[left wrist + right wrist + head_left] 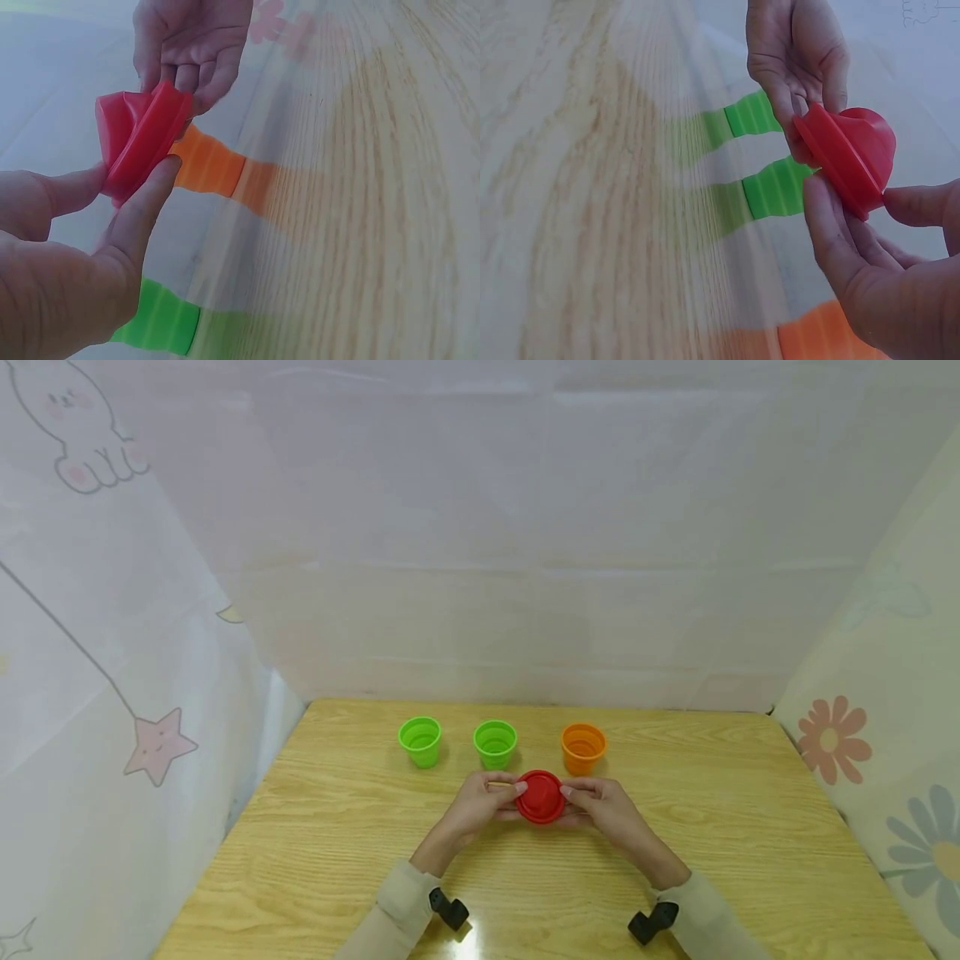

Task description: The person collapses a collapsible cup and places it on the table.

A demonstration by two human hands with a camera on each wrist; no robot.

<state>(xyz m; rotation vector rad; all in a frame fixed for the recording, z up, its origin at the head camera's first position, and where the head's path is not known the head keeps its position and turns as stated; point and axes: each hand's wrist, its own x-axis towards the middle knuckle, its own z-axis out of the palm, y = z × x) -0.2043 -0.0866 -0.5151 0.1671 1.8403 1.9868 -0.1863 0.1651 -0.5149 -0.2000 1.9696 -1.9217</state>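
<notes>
Both hands hold a red collapsible silicone cup [541,797] between them, raised above the table. My left hand [474,803] pinches its left side, thumb on the upper face and fingers beneath. On the opposite side my right hand [609,814] grips it the same way. In the right wrist view the cup [847,157] is pressed flat at the rim, with a rounded bulge out of one face. A dent creases that bulge in the left wrist view. Just behind the hands stand an orange cup [583,748] and a green cup [495,743], both upright and opened out.
A second green cup [420,742] stands upright further left, in the same row. The wooden table [315,860] ends at the back against a pale cloth wall [525,543], and printed cloth hangs along both sides.
</notes>
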